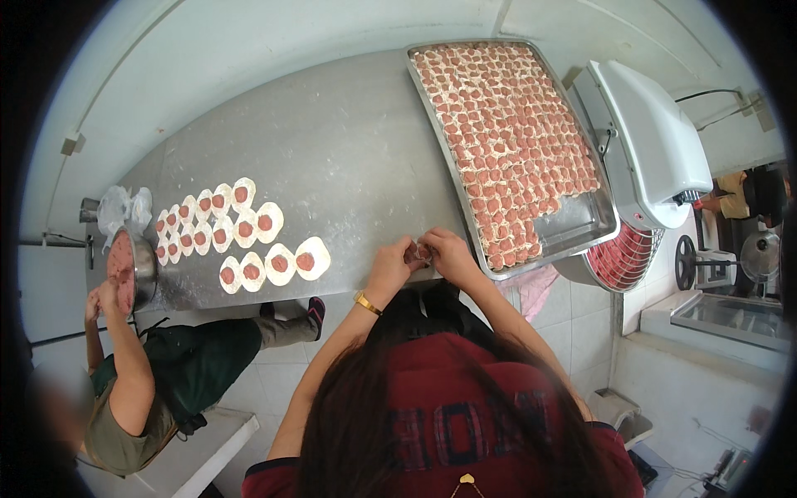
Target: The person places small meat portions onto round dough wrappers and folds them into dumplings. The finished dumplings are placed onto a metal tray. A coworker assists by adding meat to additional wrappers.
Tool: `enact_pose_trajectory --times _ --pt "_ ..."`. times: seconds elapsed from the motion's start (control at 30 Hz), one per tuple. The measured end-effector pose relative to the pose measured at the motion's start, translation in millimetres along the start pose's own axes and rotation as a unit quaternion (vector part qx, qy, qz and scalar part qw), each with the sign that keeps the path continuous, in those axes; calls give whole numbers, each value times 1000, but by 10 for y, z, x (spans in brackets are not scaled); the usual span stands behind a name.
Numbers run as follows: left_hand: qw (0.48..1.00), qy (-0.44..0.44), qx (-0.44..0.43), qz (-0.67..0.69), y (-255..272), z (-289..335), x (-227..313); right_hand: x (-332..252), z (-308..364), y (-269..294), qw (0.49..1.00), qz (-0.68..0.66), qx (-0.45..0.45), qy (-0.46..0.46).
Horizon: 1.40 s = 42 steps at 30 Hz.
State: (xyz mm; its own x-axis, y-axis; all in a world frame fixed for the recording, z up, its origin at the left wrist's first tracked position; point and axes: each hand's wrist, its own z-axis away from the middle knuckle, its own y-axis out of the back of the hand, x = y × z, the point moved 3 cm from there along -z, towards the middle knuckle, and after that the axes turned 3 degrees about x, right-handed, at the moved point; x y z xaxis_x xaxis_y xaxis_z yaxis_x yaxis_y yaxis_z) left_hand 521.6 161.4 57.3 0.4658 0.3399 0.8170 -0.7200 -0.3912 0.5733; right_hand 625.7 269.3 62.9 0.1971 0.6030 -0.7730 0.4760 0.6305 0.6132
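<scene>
Over the table's near edge, both my hands are closed round one small meat dumpling (422,251). My left hand (393,266) pinches it from one side, and my right hand (450,254) presses it from the other. The fingers partly hide its wrapper; some pink filling shows. Just beyond my right hand lies a large metal tray (579,217) packed with rows of open-topped dumplings (506,149). To the left of my hands, flat round wrappers (312,257), each topped with a ball of pink meat, lie in rows on the steel table (332,141).
At the table's left end a co-worker's hands (104,300) are at a metal bowl (143,267) of pink meat, beside plastic bags (124,209). A white mixer (639,141) stands right of the tray, its wire-guarded bowl (624,256) holding more meat. Pink cloth (535,290) hangs below the tray.
</scene>
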Motion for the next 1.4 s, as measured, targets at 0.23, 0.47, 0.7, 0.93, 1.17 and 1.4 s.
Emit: enact_pose_trajectory --times 0.23,0.47,0.7,0.93,1.17,1.4 --pt "1000 -17 19 10 2 -4 -7 -39 22 -2 1000 0 -1 -25" --pt "1000 -6 8 20 4 32 -18 -70 56 0 1000 -3 23 -21" --pt "998 -21 27 -43 63 97 -40 -75 110 -31 1000 -8 9 -27" --pt "979 120 162 28 638 616 -524 -181 80 -82 998 57 -8 11" --pt "924 160 328 -109 1178 1163 -860 166 268 990 976 -7 203 -84" --pt "908 184 353 -134 1127 1101 -955 1305 677 2206 856 117 409 -294"
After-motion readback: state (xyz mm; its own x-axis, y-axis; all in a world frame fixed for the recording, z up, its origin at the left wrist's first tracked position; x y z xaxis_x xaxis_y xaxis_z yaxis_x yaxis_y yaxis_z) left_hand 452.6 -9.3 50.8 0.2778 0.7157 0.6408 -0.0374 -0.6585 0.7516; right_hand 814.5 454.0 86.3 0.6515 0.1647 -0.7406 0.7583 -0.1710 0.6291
